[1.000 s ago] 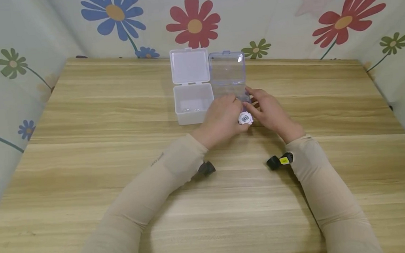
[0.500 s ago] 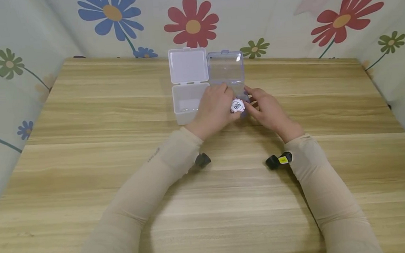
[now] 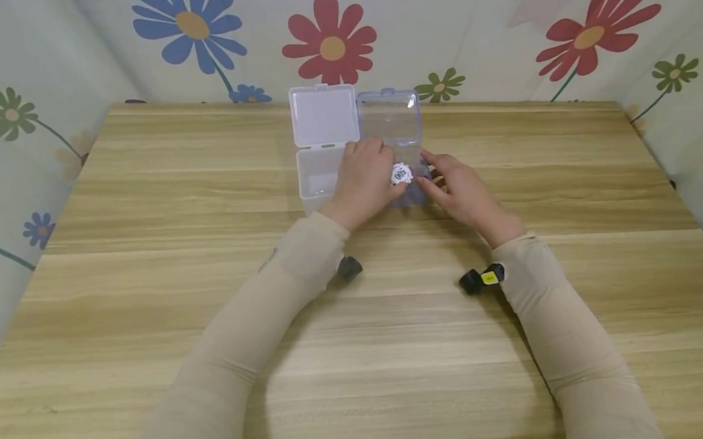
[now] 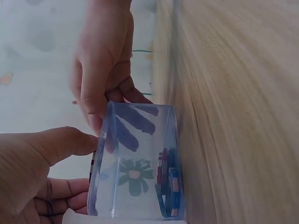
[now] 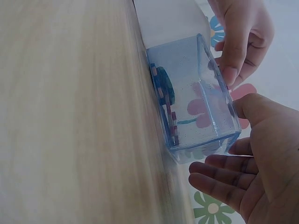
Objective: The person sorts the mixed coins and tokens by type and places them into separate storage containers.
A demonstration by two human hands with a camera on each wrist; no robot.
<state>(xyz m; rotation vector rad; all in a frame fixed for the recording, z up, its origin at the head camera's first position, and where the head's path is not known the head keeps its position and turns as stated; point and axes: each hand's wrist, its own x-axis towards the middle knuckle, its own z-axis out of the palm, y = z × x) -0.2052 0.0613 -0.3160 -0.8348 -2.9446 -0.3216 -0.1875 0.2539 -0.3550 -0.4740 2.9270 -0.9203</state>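
A poker chip [image 3: 401,173] marked 500, white with a patterned edge, is pinched in my left hand [image 3: 363,177]. That hand is above the opening of a clear bluish plastic box [image 4: 135,158], whose hinged lid [image 3: 388,120] stands open behind it. My right hand [image 3: 464,193] holds the box's right front corner, the thumb at the rim and the fingers along the side. Inside, several chips [image 5: 164,86] in blue, green and red lie on the bottom. To the left, touching or nearly so, is a white box [image 3: 313,171], partly covered by my left hand.
The white box's lid [image 3: 325,115] is also raised, and small clear round pieces lie on its floor. Both boxes stand on a wood-grain table [image 3: 362,356] near its back edge. Behind hangs a flower-patterned curtain [image 3: 472,24]. Black wrist cameras [image 3: 471,281] jut out under both forearms.
My left hand has moved left and a little away from me, carrying the chip from in front of the clear box to above its opening. The right hand stays at the box's corner.
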